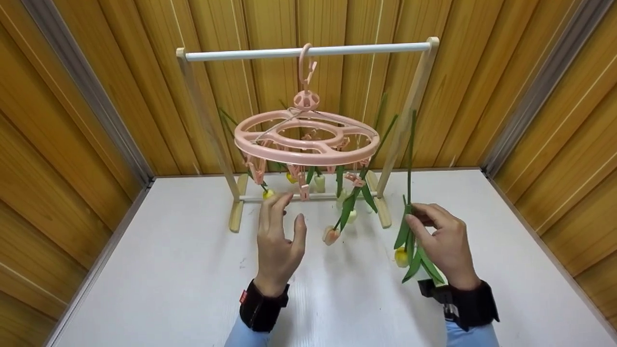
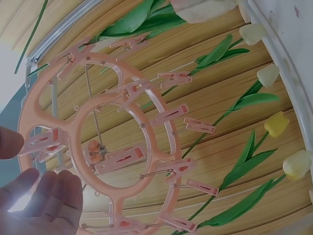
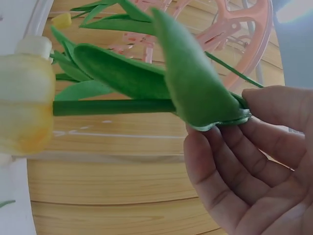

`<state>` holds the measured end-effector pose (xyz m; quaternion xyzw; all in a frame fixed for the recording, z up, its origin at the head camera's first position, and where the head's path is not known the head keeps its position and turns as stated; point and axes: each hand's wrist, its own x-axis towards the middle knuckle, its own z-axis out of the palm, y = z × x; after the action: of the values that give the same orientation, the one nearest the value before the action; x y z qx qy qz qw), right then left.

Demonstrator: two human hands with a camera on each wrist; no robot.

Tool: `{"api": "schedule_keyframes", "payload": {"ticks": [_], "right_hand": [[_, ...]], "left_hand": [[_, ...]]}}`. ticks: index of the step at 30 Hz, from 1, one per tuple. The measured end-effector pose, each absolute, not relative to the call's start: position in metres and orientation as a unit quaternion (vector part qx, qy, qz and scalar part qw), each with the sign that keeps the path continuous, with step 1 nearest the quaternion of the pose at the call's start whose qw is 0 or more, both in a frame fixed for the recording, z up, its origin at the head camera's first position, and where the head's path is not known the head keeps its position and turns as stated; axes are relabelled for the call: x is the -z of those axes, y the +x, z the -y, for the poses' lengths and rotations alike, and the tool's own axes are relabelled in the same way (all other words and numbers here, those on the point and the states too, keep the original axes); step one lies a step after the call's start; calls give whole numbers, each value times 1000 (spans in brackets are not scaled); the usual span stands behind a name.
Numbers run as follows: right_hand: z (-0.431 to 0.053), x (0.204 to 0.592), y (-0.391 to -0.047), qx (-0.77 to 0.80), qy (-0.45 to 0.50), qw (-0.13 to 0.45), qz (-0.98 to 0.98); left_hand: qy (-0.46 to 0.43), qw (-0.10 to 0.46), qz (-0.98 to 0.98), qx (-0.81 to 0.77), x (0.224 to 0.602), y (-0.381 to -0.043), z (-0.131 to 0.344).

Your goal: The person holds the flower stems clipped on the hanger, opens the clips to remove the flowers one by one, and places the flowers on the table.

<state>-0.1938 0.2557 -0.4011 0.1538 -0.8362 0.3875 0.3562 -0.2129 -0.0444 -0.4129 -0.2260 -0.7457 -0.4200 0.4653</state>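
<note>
My right hand [image 1: 446, 238] pinches an artificial tulip by its green stem, thumb against fingers. Its yellow bloom [image 1: 401, 257] hangs downward and the bare stem end points up. Up close in the right wrist view are the pale yellow bloom [image 3: 24, 104] and a broad leaf [image 3: 190, 73] at the fingertips. The left hand [image 1: 277, 241] is raised with thumb and fingers apart, just below a pink round clip hanger [image 1: 303, 158]. Near its fingertips dangles a pink clip [image 1: 303, 187]; nothing shows between the fingers. A peach tulip [image 1: 331, 235] hangs head down from the hanger's right side.
A rack with wooden legs [image 1: 405, 125] and a white bar [image 1: 366, 49] carries the hanger by its hook [image 1: 303, 62]. Several tulips, among them a yellow one [image 2: 277, 124], hang from the hanger's far clips. Wood-panelled walls [image 1: 72, 120] surround the white table [image 1: 193, 289].
</note>
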Motion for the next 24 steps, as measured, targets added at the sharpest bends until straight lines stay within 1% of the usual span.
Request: {"api": "schedule_keyframes", "payload": {"ticks": [4,10,24], "right_hand": [[-263,407,-193,-382,152,367,835],[-269,412,-192,-374,144,367,840],[-275,415,-192,-368,122,346,855]], "left_hand": [[-236,467,755,396,415,-211,43],[-256,467,763,367,417,-209,41],[-286,447,788,313,426,-212,39]]}}
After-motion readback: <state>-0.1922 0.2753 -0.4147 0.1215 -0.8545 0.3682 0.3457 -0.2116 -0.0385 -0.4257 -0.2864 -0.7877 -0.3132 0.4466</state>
